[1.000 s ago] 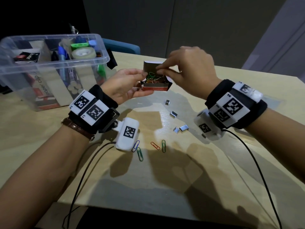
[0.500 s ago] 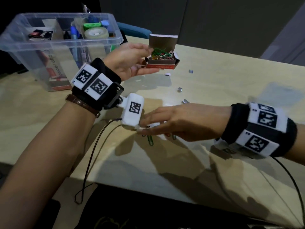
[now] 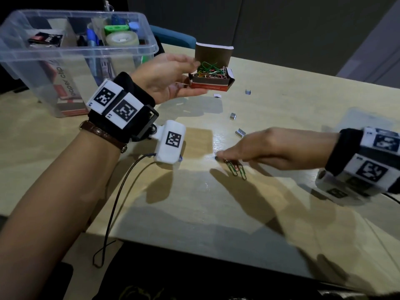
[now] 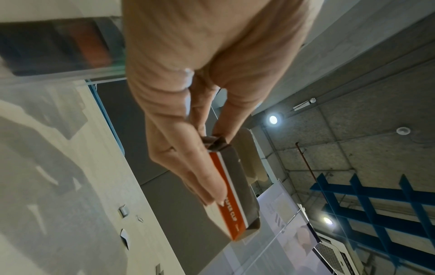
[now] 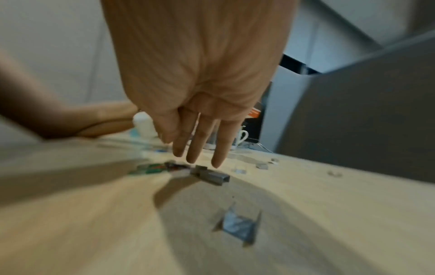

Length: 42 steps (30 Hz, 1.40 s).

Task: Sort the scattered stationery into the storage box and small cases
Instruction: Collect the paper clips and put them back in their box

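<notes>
My left hand (image 3: 186, 77) holds a small red cardboard box (image 3: 211, 81) above the table, flap up, full of coloured paper clips. From the left wrist view, the fingers (image 4: 207, 178) lie along the box's (image 4: 233, 201) red side with the thumb on the other side. My right hand (image 3: 229, 158) lies low on the table, its straight fingertips (image 5: 194, 156) pressing on a few green and red paper clips (image 3: 238, 169). These clips (image 5: 153, 168) look blurred beside the fingers. A blue clip (image 3: 181, 158) peeks out under the left wrist camera.
A clear plastic storage box (image 3: 151, 47) stands at the back left, holding tape, pens and paper clip packets. Several grey staple strips (image 3: 240, 132) lie scattered between the hands, and one staple strip (image 5: 212, 175) sits just under my right fingers. The table's near edge is close.
My right hand left the red box, dropped to the table and then slid to the right, dragging the paper clips with it. The left hand still holds the box up.
</notes>
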{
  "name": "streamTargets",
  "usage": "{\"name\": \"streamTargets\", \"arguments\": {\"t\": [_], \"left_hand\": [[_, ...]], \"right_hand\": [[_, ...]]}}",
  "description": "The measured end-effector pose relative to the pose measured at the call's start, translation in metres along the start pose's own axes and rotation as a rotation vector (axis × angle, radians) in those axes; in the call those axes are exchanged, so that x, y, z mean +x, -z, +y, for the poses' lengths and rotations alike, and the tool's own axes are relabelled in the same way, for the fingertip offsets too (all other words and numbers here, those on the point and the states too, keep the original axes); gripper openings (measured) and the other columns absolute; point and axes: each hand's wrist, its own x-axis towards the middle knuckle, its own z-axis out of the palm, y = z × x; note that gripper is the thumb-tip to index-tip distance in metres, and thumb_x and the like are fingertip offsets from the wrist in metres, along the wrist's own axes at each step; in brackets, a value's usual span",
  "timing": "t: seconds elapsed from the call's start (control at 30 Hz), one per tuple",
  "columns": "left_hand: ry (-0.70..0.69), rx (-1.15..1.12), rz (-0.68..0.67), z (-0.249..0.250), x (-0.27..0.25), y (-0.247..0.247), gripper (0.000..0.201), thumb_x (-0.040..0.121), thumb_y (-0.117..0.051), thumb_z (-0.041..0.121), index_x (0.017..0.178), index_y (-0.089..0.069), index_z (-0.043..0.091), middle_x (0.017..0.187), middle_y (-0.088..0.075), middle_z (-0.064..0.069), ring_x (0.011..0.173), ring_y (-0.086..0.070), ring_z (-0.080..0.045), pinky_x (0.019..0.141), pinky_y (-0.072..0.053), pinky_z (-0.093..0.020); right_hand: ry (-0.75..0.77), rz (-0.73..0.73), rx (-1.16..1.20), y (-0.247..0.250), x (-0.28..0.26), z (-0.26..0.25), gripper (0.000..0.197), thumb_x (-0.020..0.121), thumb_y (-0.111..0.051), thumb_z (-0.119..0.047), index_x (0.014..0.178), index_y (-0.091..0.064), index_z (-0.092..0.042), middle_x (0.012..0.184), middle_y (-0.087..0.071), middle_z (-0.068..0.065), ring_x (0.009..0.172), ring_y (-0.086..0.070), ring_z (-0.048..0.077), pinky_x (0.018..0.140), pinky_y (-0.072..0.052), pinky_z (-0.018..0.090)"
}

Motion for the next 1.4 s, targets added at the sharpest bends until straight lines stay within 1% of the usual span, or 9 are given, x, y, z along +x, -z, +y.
{"name": "streamTargets", "arguments": {"t": [0.13,0.27,0.53,0.7,0.87,1.0,1.1,1.23,1.4], "left_hand": [[0.008,0.028,-0.014,-0.003,0.002,-0.001,0.010,0.099,-0.050,0.012,0.100,-0.060,0.009,0.112,-0.066,-0.018,0.094,-0.072,-0.026,0.074,-0.060,-0.033],[0.018,0.032,-0.030,-0.004,0.005,0.000,0.010,0.098,-0.050,0.012,0.101,-0.060,0.009,0.114,-0.066,-0.018,0.097,-0.071,-0.027,0.077,-0.060,-0.036],[0.040,0.031,-0.037,-0.006,0.005,0.001,0.014,0.098,-0.050,0.012,0.109,-0.058,0.008,0.112,-0.066,-0.018,0.093,-0.072,-0.026,0.071,-0.061,-0.032],[0.065,0.013,-0.043,-0.005,0.006,0.001,0.016,0.098,-0.050,0.013,0.111,-0.058,0.007,0.114,-0.065,-0.019,0.094,-0.072,-0.027,0.071,-0.061,-0.031],[0.072,0.009,-0.056,-0.007,0.008,0.001,0.018,0.097,-0.052,0.013,0.112,-0.059,0.006,0.115,-0.066,-0.021,0.097,-0.071,-0.028,0.073,-0.061,-0.033],[0.073,0.016,-0.069,-0.011,0.009,-0.001,0.011,0.097,-0.052,0.011,0.102,-0.060,0.005,0.114,-0.065,-0.023,0.098,-0.070,-0.030,0.075,-0.061,-0.036],[0.057,0.009,-0.073,-0.014,0.012,-0.001,0.011,0.097,-0.051,0.008,0.091,-0.060,0.007,0.112,-0.065,-0.023,0.095,-0.071,-0.029,0.075,-0.061,-0.037],[0.045,-0.016,-0.070,-0.016,0.011,-0.005,0.015,0.099,-0.046,0.007,0.109,-0.057,0.003,0.118,-0.062,-0.023,0.101,-0.067,-0.033,0.074,-0.061,-0.038],[0.032,-0.047,-0.057,-0.017,0.007,-0.013,0.021,0.099,-0.046,0.005,0.117,-0.055,0.001,0.126,-0.059,-0.024,0.102,-0.066,-0.034,0.073,-0.061,-0.037]], "right_hand": [[-0.136,-0.015,0.175,0.012,0.011,0.011,0.069,0.079,-0.078,-0.037,0.141,-0.051,-0.024,0.126,-0.059,-0.008,0.111,-0.057,0.006,0.086,-0.053,0.026],[-0.134,-0.061,0.231,0.010,0.026,0.017,0.052,0.069,-0.087,-0.029,0.118,-0.070,-0.022,0.112,-0.062,-0.004,0.101,-0.061,0.011,0.075,-0.052,0.020],[-0.125,-0.013,0.326,-0.002,0.033,0.019,0.015,0.078,-0.082,-0.016,0.092,-0.076,-0.017,0.089,-0.065,-0.006,0.077,-0.061,0.011,0.063,-0.052,0.033],[-0.108,0.032,0.198,-0.008,0.021,0.010,0.005,0.091,-0.066,-0.017,0.095,-0.069,-0.018,0.092,-0.064,-0.008,0.079,-0.060,0.004,0.066,-0.047,0.020],[0.014,0.049,-0.184,-0.014,0.015,0.000,0.023,0.099,-0.044,-0.022,0.103,-0.063,-0.010,0.097,-0.061,0.004,0.082,-0.058,0.025,0.067,-0.048,0.035],[0.002,0.048,-0.195,-0.003,0.025,-0.008,0.017,0.098,-0.046,-0.020,0.096,-0.061,-0.011,0.090,-0.060,0.000,0.077,-0.054,0.021,0.067,-0.047,0.035],[-0.066,0.273,-0.059,0.034,0.034,-0.011,0.014,0.096,-0.054,-0.019,0.095,-0.065,-0.010,0.088,-0.064,-0.003,0.075,-0.059,0.012,0.066,-0.050,0.022],[-0.249,0.675,0.071,0.075,0.051,-0.001,0.006,0.089,-0.069,-0.018,0.094,-0.069,-0.013,0.087,-0.069,-0.006,0.079,-0.066,0.008,0.060,-0.053,0.014],[-0.408,0.736,0.059,0.070,0.076,0.012,0.003,0.086,-0.073,-0.018,0.089,-0.072,-0.018,0.081,-0.069,-0.009,0.076,-0.067,0.005,0.064,-0.048,0.008]]}}
